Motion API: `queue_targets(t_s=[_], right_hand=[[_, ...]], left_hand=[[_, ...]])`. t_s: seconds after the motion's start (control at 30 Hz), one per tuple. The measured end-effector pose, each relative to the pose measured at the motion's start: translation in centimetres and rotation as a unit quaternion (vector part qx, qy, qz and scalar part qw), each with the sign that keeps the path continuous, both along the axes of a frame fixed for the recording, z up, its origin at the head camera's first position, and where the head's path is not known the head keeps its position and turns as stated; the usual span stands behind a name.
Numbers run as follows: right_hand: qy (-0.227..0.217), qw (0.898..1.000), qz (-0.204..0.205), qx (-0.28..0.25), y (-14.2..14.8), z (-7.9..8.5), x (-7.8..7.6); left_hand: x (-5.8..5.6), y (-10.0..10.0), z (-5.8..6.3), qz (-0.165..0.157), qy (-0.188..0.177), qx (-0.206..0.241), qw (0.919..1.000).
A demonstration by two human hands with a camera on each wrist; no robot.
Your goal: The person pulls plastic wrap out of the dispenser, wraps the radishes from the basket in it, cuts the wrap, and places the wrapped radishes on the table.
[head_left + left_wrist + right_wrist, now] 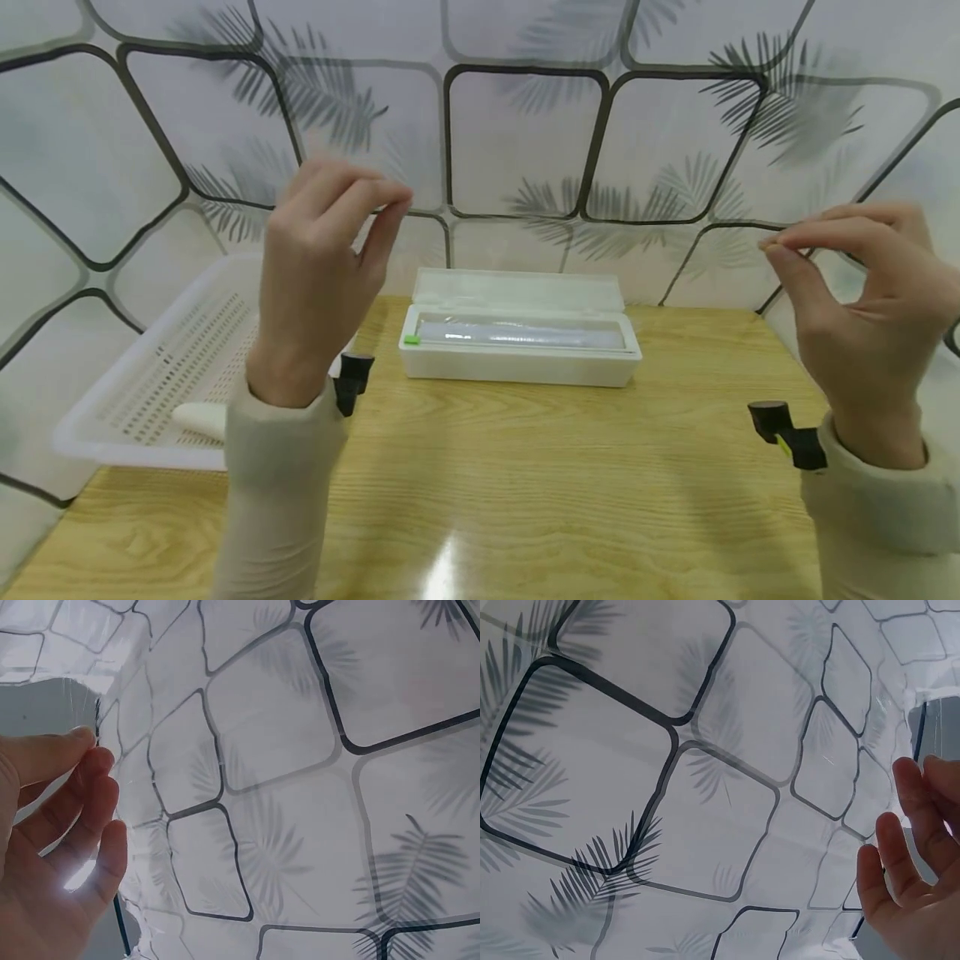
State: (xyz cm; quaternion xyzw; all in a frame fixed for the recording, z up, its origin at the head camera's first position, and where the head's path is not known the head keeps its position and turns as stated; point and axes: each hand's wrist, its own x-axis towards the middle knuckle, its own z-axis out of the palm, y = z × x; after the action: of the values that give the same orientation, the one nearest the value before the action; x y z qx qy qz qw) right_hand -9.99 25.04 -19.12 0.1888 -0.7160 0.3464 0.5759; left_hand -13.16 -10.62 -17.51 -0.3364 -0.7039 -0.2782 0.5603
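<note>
My left hand is raised at left of centre, thumb and index fingertip pinched together. My right hand is held up on the right with the same pinch. Faint shiny streaks of clear cling film rise from the left fingertips in the left wrist view; the sheet stretched between the hands is nearly invisible. Below and between the hands stands a white cling film dispenser with its lid up. Inside lies a film roll, and a green slide cutter sits at its left end.
A white plastic basket stands on the left, partly behind my left forearm. In it lies a smooth white rounded object, half hidden by the sleeve. The wooden table meets a wall covering with dark outlines and leaf prints.
</note>
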Motion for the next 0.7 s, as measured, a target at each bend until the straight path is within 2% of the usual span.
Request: queue_targets(t_s=[0.07, 0.13, 0.23, 0.33, 0.43, 0.5, 0.57, 0.63, 0.7], right_hand=[[-0.009, 0.999, 0.029, 0.012, 0.7, -0.5, 0.5], [-0.016, 0.996, 0.083, 0.027, 1.5, -1.2, 0.9], [-0.023, 0.981, 0.190, 0.043, 2.6, -2.1, 1.5], [-0.035, 0.950, 0.303, 0.063, 3.4, -2.9, 2.3], [-0.044, 0.910, 0.403, 0.086, 3.9, -3.6, 3.0], [-0.055, 0.887, 0.446, 0.107, 4.1, -4.0, 3.4], [-0.066, 0.870, 0.472, 0.129, 4.4, -4.5, 3.8], [-0.083, 0.863, 0.473, 0.157, 4.8, -5.0, 4.4], [-0.101, 0.856, 0.471, 0.189, 5.1, -5.4, 5.0]], left_hand=[[0.8, -0.4, -0.3, 0.000, 0.002, -0.015, 0.9999], [1.5, -0.9, -0.5, 0.001, 0.004, -0.031, 0.9995], [2.4, -1.7, -1.3, -0.010, 0.006, -0.047, 0.9988], [2.9, -2.5, -2.5, -0.029, 0.011, -0.061, 0.9976], [3.5, -3.4, -3.7, -0.057, 0.017, -0.076, 0.9953], [4.0, -3.9, -4.4, -0.082, 0.015, -0.096, 0.9919], [4.7, -4.2, -5.0, -0.125, 0.003, -0.119, 0.9850], [5.4, -4.5, -5.6, -0.172, -0.018, -0.156, 0.9724], [6.1, -4.6, -6.0, -0.210, -0.043, -0.199, 0.9563]])
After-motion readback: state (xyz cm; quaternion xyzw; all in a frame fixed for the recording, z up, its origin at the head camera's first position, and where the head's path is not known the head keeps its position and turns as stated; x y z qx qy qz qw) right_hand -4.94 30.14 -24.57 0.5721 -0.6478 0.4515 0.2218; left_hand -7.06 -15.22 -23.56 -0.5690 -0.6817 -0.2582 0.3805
